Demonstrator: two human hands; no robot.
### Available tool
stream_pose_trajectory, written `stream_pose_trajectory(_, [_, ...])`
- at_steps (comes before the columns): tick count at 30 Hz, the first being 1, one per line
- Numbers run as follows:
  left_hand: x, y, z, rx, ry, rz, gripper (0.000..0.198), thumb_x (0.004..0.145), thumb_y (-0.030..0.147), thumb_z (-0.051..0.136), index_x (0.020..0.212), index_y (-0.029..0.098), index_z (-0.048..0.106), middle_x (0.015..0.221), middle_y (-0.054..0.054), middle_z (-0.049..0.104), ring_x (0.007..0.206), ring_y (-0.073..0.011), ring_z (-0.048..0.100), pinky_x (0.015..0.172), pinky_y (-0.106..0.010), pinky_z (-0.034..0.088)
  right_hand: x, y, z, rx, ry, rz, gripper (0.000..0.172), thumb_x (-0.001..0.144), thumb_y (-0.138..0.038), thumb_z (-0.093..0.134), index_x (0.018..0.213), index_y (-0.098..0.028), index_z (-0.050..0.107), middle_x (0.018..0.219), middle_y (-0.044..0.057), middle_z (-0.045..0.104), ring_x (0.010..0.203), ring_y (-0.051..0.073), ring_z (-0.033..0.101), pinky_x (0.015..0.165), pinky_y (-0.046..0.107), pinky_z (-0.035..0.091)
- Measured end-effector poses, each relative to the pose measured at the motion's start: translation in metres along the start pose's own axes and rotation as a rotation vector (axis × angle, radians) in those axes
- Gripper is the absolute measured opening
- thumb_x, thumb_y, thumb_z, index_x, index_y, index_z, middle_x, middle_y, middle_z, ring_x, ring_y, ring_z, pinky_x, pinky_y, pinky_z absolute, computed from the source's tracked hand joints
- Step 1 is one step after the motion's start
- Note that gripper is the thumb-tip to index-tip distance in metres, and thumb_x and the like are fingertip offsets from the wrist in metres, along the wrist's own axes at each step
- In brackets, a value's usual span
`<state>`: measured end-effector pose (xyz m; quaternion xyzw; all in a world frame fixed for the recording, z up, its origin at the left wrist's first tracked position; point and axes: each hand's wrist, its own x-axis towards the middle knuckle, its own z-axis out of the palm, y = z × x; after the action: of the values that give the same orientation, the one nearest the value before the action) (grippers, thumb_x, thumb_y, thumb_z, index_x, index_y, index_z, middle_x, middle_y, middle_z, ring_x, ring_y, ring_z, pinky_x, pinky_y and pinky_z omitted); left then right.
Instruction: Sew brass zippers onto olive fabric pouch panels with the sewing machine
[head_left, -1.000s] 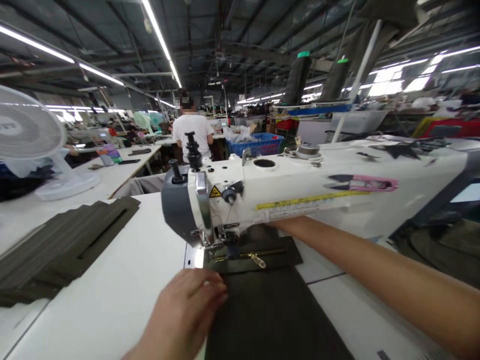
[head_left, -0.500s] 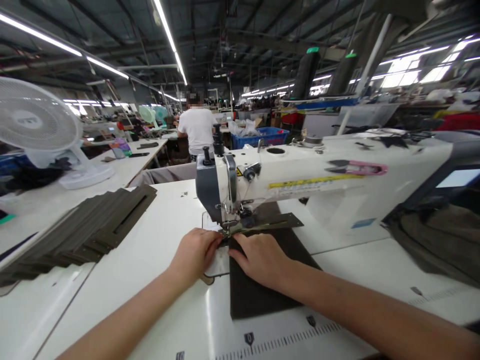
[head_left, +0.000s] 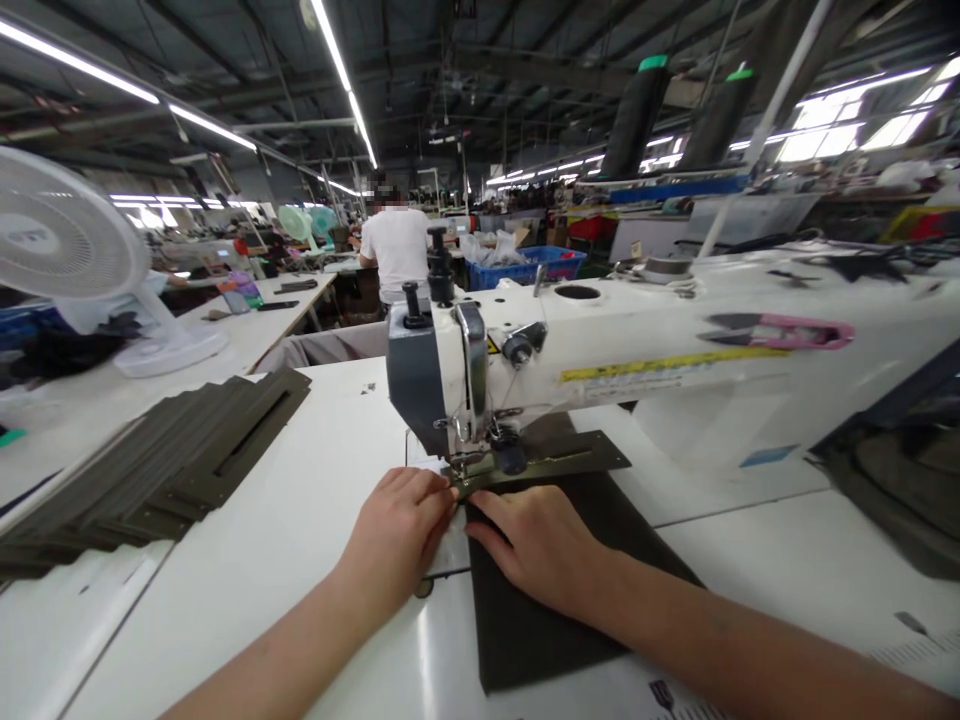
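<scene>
At the needle area of a white sewing machine [head_left: 585, 325], my left hand [head_left: 401, 525] is closed, its fingertips pinching the edge of a dark olive fabric piece [head_left: 540, 650]. My right hand [head_left: 551, 545] presses that fabric from the right, thumb and index finger drawn close together near the presser foot [head_left: 461, 470]. Under the foot runs a stiff olive strip [head_left: 600, 450] with a long slot, lying across the fabric and reaching out to the right. The fingertips of both hands almost meet, and they partly hide the fabric edge there.
Stacked slotted olive pieces [head_left: 150, 460] lie on the left of the table. Behind them stands a white fan [head_left: 67, 235]. Pink-handled thread snips [head_left: 795, 331] rest on the machine arm. Bunched dark cloth [head_left: 900, 470] is at right. A person [head_left: 401, 250] sits ahead, near a blue crate [head_left: 525, 268].
My view has shifted, so the machine looks larger and its arm reaches further right. Both hands stay at the presser foot; fabric and slotted strip appear slightly lower and further right.
</scene>
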<state>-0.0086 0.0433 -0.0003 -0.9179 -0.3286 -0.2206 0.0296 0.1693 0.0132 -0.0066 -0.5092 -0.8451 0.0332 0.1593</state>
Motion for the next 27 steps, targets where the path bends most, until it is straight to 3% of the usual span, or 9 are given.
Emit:
stream_pose_trajectory(3, [0.000, 0.005, 0.001, 0.087, -0.050, 0.020, 0.015, 0.085, 0.014, 0.047, 0.094, 0.014, 0.059, 0.086, -0.008, 0.059, 0.081, -0.0217, 0.055, 0.074, -0.039, 0.046, -0.002, 0.001, -0.003, -0.018, 0.026, -0.069, 0.015, 0.086, -0.025, 0.049, 0.084, -0.017, 0.062, 0.069, 0.004, 0.066, 0.061, 0.017, 0.061, 0.054, 0.026, 0.036])
stream_pose_trajectory(6, [0.000, 0.009, 0.000, 0.171, -0.070, 0.032, 0.014, 0.083, 0.012, 0.049, 0.093, 0.013, 0.058, 0.086, -0.009, 0.057, 0.081, -0.0225, 0.054, 0.075, -0.040, 0.046, -0.002, 0.003, -0.005, -0.051, 0.219, -0.148, 0.024, 0.086, -0.025, 0.049, 0.066, -0.018, 0.060, 0.063, 0.002, 0.063, 0.060, 0.016, 0.058, 0.057, 0.027, 0.039])
stream_pose_trajectory(9, [0.001, 0.011, -0.001, 0.216, -0.073, 0.047, 0.014, 0.084, 0.011, 0.046, 0.091, 0.013, 0.058, 0.085, -0.008, 0.057, 0.081, -0.0220, 0.054, 0.076, -0.039, 0.046, 0.001, 0.008, -0.002, -0.086, 0.383, -0.166, 0.015, 0.084, -0.020, 0.052, 0.083, -0.014, 0.064, 0.085, 0.008, 0.066, 0.084, 0.022, 0.058, 0.078, 0.035, 0.043])
stream_pose_trajectory(13, [0.001, 0.010, 0.000, 0.218, -0.065, 0.071, 0.017, 0.087, 0.012, 0.041, 0.092, 0.014, 0.058, 0.086, -0.008, 0.057, 0.083, -0.0211, 0.054, 0.079, -0.039, 0.045, 0.003, 0.011, 0.009, -0.030, 0.294, -0.160, 0.031, 0.080, -0.014, 0.052, 0.109, -0.003, 0.058, 0.110, 0.015, 0.061, 0.106, 0.025, 0.051, 0.095, 0.039, 0.038])
stream_pose_trajectory(19, [0.000, 0.005, 0.001, 0.212, -0.042, 0.086, 0.019, 0.087, 0.015, 0.041, 0.093, 0.015, 0.059, 0.085, -0.007, 0.059, 0.083, -0.0194, 0.056, 0.088, -0.039, 0.042, 0.004, 0.006, 0.018, -0.074, 0.239, -0.114, 0.030, 0.083, -0.014, 0.049, 0.109, -0.003, 0.059, 0.113, 0.016, 0.060, 0.105, 0.025, 0.053, 0.093, 0.036, 0.041])
stream_pose_trajectory(27, [0.003, 0.006, -0.001, 0.244, -0.076, 0.121, 0.021, 0.087, 0.017, 0.041, 0.095, 0.015, 0.060, 0.088, -0.007, 0.060, 0.085, -0.0206, 0.056, 0.090, -0.040, 0.040, 0.006, 0.001, 0.013, -0.142, 0.112, -0.089, 0.033, 0.086, -0.016, 0.045, 0.113, 0.001, 0.056, 0.121, 0.021, 0.052, 0.113, 0.027, 0.047, 0.098, 0.038, 0.037])
